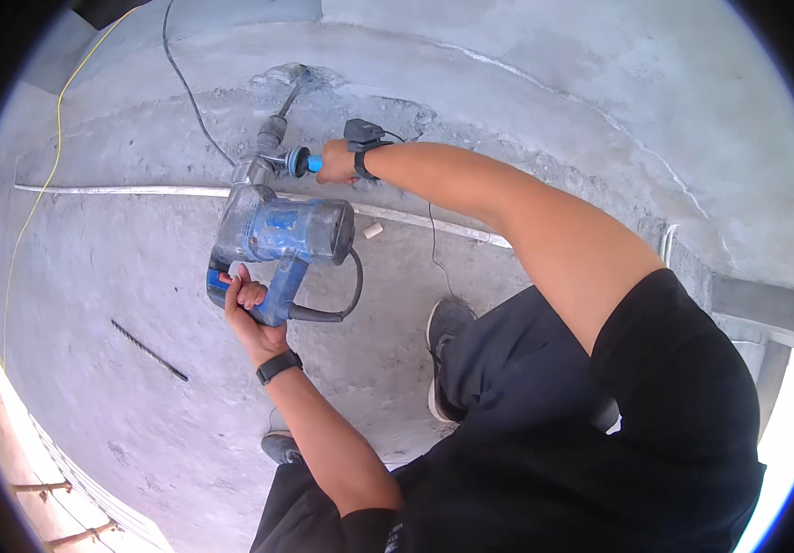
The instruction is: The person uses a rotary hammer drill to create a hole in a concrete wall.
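Observation:
A dusty blue rotary hammer (288, 229) is held in both my hands, tilted toward the base of the wall. My left hand (251, 304) is closed round its rear grip, with a finger by the red trigger. Farther up, my right hand (335, 163) wraps the blue side handle (314, 164). From the chuck (272, 132) a steel bit (293, 97) reaches to a broken, chipped hollow (301, 74) where wall and floor meet. The bit's tip is hidden in the hollow or too dark to tell. The tool's black cord (357, 288) loops out below its body.
A pale pipe (157, 191) runs across the floor behind the tool. A loose spiral drill bit (148, 349) lies to the left, and a small pale piece (373, 230) near the pipe. A yellow cable (59, 120) trails at far left. My shoe (449, 324) stands to the right.

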### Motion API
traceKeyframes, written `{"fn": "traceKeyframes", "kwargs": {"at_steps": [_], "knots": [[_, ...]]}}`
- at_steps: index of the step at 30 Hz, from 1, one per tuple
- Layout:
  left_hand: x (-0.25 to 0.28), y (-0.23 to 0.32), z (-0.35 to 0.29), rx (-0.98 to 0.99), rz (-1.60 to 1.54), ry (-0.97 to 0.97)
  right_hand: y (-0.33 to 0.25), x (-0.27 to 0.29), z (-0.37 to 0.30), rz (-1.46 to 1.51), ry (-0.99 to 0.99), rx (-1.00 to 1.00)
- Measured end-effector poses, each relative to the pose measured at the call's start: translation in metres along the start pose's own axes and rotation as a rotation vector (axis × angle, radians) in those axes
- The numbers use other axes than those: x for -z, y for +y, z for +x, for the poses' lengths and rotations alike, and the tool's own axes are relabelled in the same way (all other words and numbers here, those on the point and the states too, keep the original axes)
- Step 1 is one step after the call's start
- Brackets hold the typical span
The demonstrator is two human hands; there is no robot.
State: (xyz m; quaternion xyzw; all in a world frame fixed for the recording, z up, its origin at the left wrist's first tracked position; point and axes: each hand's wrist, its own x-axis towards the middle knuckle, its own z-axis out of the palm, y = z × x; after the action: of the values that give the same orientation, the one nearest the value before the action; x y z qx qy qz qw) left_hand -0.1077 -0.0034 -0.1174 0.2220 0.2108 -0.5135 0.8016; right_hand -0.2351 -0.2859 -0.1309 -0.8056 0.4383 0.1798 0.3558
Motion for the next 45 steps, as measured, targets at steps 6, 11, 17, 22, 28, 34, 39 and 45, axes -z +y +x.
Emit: {"fn": "traceKeyframes", "kwargs": {"at_steps": [6,11,17,22,28,34,39,45], "knots": [[0.004,0.002,-0.008,-0.019,-0.030,0.014,-0.007,-0.001,-0.001,-0.063,-0.059,0.067],[-0.004,-0.010,-0.009,-0.053,-0.042,0.092,0.008,-0.002,0.018,-0.135,-0.048,0.099],[-0.002,0.009,0.008,0.026,0.006,0.082,0.014,-0.012,0.030,-0.071,0.003,0.037],[0.021,0.036,0.023,0.120,-0.010,0.108,-0.002,-0.017,0.021,-0.135,-0.089,0.072],[0.026,0.026,0.031,0.220,-0.079,0.024,-0.005,-0.005,0.010,-0.108,-0.098,-0.061],[0.025,0.023,0.027,0.133,-0.019,0.075,-0.001,-0.023,0.027,-0.068,-0.046,-0.071],[0.018,0.016,0.029,0.139,0.048,0.135,0.019,-0.035,0.039,-0.036,0.023,-0.106],[0.014,0.018,0.023,0.095,0.036,0.136,0.010,-0.035,0.042,-0.095,0.064,-0.079]]}}
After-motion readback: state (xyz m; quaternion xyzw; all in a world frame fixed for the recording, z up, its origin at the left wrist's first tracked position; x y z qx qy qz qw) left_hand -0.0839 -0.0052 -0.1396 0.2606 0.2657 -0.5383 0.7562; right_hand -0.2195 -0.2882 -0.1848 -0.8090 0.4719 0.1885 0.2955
